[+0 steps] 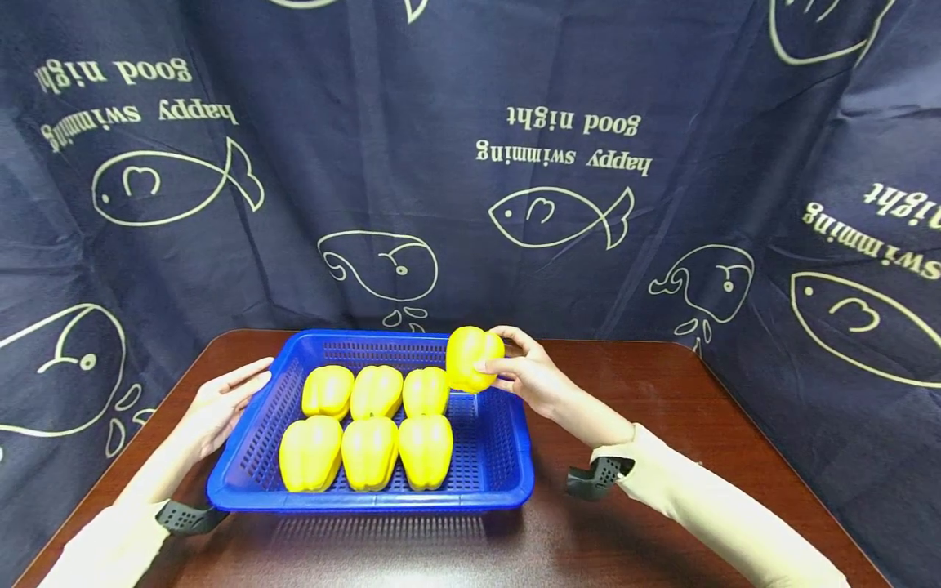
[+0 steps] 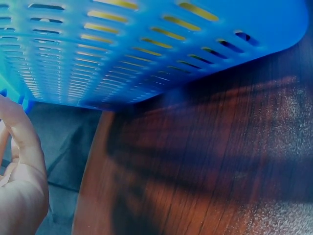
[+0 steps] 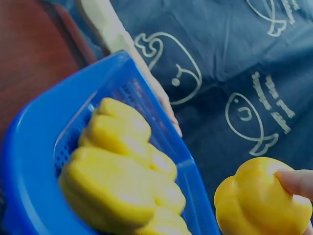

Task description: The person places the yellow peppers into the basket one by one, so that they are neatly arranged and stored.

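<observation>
In the head view, a blue plastic basket [image 1: 367,501] with slotted walls holds several yellow bell peppers [image 1: 310,454] in two rows. My right hand [image 1: 531,374] holds another yellow bell pepper [image 1: 474,359] above the basket's far right corner, thumb across its side. The right wrist view shows the thumb on this held pepper [image 3: 261,198], outside the basket rim [image 3: 29,147]. My left hand [image 1: 220,402] is at the basket's left rim, fingers extended along it. In the left wrist view, the left hand [image 2: 22,166] shows beside the slotted basket wall [image 2: 112,54].
The basket is on a brown wooden table [image 1: 632,523]. Behind and around the table hangs a dark blue curtain [image 1: 441,163] printed with white fish, whales and upside-down lettering. Black wrist straps [image 1: 599,478] sit at the light sleeves.
</observation>
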{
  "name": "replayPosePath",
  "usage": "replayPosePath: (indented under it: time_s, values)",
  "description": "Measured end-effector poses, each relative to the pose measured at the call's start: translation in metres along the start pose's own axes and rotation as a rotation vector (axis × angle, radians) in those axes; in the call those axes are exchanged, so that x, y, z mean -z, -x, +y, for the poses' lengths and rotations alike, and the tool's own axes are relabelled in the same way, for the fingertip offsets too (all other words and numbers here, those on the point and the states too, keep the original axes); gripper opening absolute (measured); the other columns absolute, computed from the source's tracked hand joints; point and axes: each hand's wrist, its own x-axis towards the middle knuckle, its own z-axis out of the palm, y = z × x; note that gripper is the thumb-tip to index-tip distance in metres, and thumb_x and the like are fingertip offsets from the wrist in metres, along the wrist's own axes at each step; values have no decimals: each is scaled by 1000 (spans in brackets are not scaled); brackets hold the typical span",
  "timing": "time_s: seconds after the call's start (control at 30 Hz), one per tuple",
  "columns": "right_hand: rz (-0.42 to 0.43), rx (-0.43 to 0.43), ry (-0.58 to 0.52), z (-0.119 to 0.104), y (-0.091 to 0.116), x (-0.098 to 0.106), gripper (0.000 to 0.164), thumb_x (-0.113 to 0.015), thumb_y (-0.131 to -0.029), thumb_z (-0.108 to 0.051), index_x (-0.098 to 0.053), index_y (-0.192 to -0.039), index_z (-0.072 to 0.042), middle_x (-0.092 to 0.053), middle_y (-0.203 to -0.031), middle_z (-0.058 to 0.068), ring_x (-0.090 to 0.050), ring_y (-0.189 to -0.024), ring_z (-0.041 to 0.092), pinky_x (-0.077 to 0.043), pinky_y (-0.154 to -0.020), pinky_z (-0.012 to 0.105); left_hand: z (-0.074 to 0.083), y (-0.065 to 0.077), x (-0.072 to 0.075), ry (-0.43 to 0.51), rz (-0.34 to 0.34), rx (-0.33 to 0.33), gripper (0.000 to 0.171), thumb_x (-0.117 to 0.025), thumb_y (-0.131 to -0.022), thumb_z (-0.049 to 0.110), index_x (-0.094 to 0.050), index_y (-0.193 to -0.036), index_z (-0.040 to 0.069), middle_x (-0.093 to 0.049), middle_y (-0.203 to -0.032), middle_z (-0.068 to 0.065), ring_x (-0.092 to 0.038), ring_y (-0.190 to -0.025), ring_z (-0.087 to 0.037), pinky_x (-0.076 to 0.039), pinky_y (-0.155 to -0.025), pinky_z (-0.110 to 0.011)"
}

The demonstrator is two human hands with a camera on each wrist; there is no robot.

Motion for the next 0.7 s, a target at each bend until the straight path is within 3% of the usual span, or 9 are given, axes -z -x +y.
replayPosePath:
  time_s: [0.4,0.7]
  values:
    - [-45,-71,15,10,-19,-52,46,-65,-80,8,-53,-116,-17,-59,-102,5,-67,-83,17,-54,-87,40,0,1,1,-11,10,24,30,-53,-99,16,-63,-125,30,-70,-104,19,-69,-90,-3,-58,-74,-22]
    - [-60,-105,33,19,-35,-83,50,-70,-78,6,-53,-119,-16,-60,-102,5,-63,-87,18,-53,-92,42,1,-1,-1,5,-13,-4,32,-53,-99,14,-61,-128,26,-70,-106,17,-69,-91,-4,-58,-74,-22]
